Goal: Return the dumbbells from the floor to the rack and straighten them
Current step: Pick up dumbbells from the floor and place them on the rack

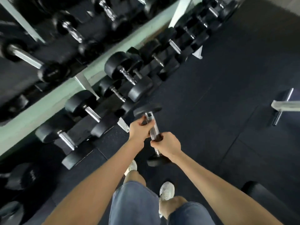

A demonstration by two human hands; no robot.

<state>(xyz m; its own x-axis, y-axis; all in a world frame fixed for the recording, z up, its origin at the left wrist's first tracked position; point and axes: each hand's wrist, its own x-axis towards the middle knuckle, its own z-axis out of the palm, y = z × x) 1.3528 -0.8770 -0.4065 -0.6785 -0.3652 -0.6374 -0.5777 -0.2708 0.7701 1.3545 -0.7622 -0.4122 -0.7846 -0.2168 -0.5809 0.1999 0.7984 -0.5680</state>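
Nearest the camera: shoes (167, 190) planted on the floor (227, 78), directly under the load. Both forearms are reaching forward and down.

Both hands are wrapping the chrome handle of one dumbbell (152, 130). Left hand (139, 129) is gripping the far part of the handle, close under the upper head; right hand (167, 143) is closing round the near part. The dumbbell is hanging in the air, steeply tilted, far head up, near head low and just above the feet.

Risks, judged from here:
- Hands are crowding a short handle. A slip on smooth chrome would be dropping the low head towards the toes.
- The tilt is putting most of the weight on the right hand; a loosening grip there would be letting the thing swing.
- Left fingers are sitting right against the upper head. Setting it down between neighbours could be pinching them.

Just beyond: a row of dumbbells (128, 77) lying along the foot of the rack (53, 101), some crooked and overlapping. Stepping in, a foot could be catching one, or the carried head could be knocking them.

Farther: the rack's upper tray, blurred, carrying more dumbbells. Free slot there — cannot tell. Lifting that high with a tilted load would be straining the grip.

Far right: a bench foot (282, 104), well apart.
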